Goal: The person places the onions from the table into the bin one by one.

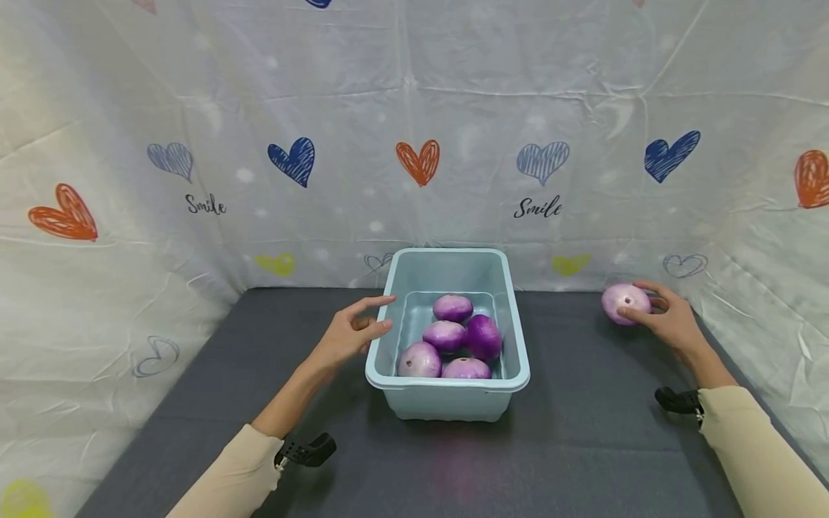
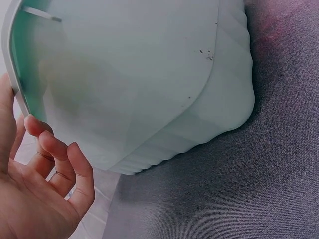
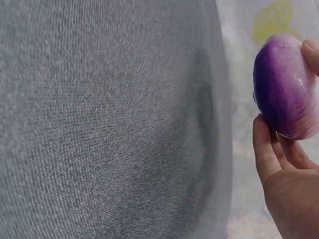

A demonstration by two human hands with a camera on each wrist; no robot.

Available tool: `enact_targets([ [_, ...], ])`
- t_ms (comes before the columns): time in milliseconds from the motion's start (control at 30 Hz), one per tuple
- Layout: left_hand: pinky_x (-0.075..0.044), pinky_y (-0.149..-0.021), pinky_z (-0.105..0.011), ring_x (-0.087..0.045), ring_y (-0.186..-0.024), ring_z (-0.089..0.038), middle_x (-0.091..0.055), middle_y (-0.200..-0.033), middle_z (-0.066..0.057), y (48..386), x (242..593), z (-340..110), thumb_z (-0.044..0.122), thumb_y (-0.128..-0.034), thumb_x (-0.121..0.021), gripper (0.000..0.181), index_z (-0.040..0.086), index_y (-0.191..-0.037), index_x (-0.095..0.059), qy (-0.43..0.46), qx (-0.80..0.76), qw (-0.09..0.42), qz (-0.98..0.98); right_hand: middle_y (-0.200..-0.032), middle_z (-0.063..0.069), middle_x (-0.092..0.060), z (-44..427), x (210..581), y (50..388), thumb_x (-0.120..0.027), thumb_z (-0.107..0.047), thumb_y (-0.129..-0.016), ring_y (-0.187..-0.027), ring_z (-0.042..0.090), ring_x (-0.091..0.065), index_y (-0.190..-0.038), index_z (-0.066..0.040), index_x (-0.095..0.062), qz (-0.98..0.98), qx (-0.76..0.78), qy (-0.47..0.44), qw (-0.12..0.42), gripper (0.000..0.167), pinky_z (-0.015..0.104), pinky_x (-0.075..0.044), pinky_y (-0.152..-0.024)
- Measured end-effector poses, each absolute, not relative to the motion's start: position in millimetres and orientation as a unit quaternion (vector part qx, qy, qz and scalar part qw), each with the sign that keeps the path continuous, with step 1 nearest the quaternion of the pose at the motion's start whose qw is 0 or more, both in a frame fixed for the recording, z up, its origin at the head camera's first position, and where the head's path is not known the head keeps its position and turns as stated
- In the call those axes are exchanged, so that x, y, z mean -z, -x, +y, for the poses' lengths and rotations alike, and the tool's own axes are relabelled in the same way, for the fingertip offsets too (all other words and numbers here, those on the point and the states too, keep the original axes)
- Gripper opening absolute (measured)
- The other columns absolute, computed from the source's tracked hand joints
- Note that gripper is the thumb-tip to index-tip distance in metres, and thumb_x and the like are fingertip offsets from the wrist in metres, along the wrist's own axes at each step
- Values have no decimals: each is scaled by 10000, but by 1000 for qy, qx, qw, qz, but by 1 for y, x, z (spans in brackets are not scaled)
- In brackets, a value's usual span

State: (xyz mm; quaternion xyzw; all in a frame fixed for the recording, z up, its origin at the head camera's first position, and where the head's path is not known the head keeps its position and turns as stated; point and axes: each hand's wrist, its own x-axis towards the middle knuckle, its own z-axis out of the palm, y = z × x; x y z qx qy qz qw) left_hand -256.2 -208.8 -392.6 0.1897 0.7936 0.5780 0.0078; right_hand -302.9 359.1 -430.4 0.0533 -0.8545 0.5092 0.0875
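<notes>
A light blue plastic tub [image 1: 455,401] stands on the dark cloth, with several purple-and-white onions [image 1: 444,336] lying inside. My left hand [image 1: 350,333] is at the tub's left rim, its thumb and index finger over the edge. In the left wrist view the other fingers [image 2: 62,162] of that hand curl against the outside, just below the rim. Far to the right, my right hand [image 1: 673,320] holds another onion [image 1: 625,303] between thumb and fingers. The right wrist view shows this glossy onion [image 3: 284,84] raised above the cloth, part of it cut off by the frame edge.
The dark grey cloth [image 1: 583,432] covers the table. Behind and at both sides hangs a pale curtain [image 1: 350,180] printed with hearts. Black straps [image 1: 676,400] circle both wrists over the beige sleeves.
</notes>
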Motion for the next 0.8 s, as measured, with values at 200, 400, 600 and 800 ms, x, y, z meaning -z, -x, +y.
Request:
enact_targets([
  [200,-374,-581,-385,-377,-532,-162,-396,-585,-61,256,393,-210,226,-1012,-673,491,128,-1478,-552,-186,-576,9,796,-1449,285,-407,354,424,298,-739,-229,-970,-1067,33,-495,-1536,-21,-394,-843,-528,-70,73,695,158,-472,-773],
  [400,-376,-583,-362,-376,-539,-185,-395,-589,-59,256,394,-209,232,-1010,-677,500,122,-1480,-548,-181,-576,8,797,-1466,240,-399,343,416,294,-743,-194,-967,-1077,22,-534,-1528,-78,-430,-830,-547,-91,65,653,174,-476,-799],
  [600,-358,-575,-338,-374,-542,-149,-394,-601,-57,256,393,-208,245,-1008,-680,476,180,-1467,-571,-179,-577,8,797,-1382,159,-494,325,403,289,-744,-173,-965,-1094,54,-580,-1500,-127,-482,-818,-559,-124,58,598,201,-486,-830],
  [800,-362,-577,-343,-378,-540,-146,-396,-597,-56,255,394,-208,245,-1008,-678,469,188,-1463,-576,-176,-575,5,799,-1269,73,-581,306,393,287,-748,-67,-944,-1049,126,-658,-1467,-86,-511,-787,-589,-175,53,574,256,-535,-813],
])
